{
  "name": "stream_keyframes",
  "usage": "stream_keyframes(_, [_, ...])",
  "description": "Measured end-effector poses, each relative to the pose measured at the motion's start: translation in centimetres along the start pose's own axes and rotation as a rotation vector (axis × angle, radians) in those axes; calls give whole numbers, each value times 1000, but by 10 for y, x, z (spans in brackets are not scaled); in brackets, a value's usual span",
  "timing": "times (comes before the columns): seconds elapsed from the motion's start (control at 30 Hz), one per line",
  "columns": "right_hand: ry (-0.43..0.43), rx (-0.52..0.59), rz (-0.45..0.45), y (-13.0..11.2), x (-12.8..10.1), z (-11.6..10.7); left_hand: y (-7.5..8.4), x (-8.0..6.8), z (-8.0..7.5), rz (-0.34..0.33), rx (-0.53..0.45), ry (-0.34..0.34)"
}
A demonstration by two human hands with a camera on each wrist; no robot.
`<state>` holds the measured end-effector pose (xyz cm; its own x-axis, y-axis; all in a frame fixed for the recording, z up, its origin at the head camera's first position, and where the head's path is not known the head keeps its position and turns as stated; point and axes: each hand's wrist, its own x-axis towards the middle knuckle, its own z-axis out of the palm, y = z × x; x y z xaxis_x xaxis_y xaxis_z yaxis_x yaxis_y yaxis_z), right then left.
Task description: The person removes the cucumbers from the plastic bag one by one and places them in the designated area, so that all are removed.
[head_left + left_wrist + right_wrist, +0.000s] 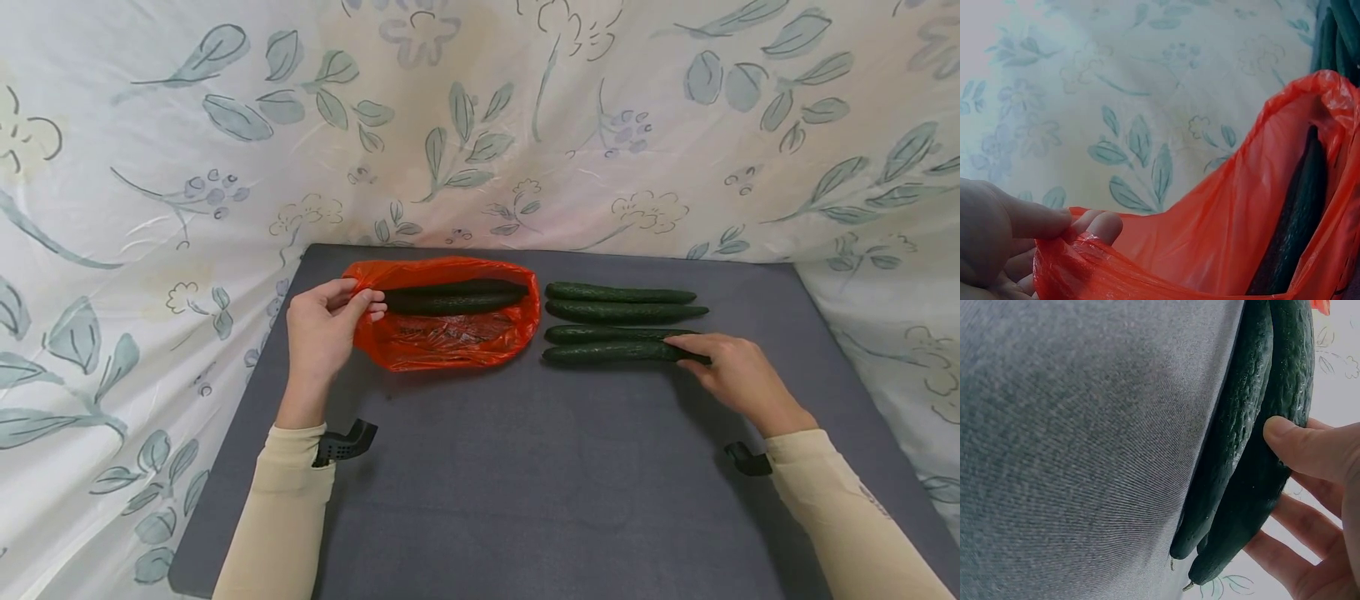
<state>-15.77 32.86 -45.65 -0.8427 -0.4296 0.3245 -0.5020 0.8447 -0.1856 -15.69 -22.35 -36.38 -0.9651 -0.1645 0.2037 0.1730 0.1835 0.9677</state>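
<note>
The cucumber point(615, 352) nearest the person lay under the right hand point(738, 377), whose thumb and fingers curled round its stem end; it looked firm, bumpy and fairly light, best taken near the middle to keep it level. Just beyond those fingers lay three more cucumbers point(621, 312), touching or nearly so, which could roll if nudged. The left hand point(324, 327) pinched the rim of the thin, limp orange bag point(450, 337), holding its mouth open, with two cucumbers point(453, 298) already inside, all on a grey mat point(525, 467).

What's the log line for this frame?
left hand: pinches orange bag rim | right hand: grips nearest cucumber | bag: holds cucumbers
</note>
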Motion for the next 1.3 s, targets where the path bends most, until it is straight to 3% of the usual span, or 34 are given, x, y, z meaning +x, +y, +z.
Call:
stream_keyframes(0.87, [-91, -11, 53, 9, -4, 13, 0, -1, -1, -20, 7, 9])
stream_keyframes(1.3, [-96, -11, 59, 9, -7, 18, 0, -1, -1, -23, -5, 8])
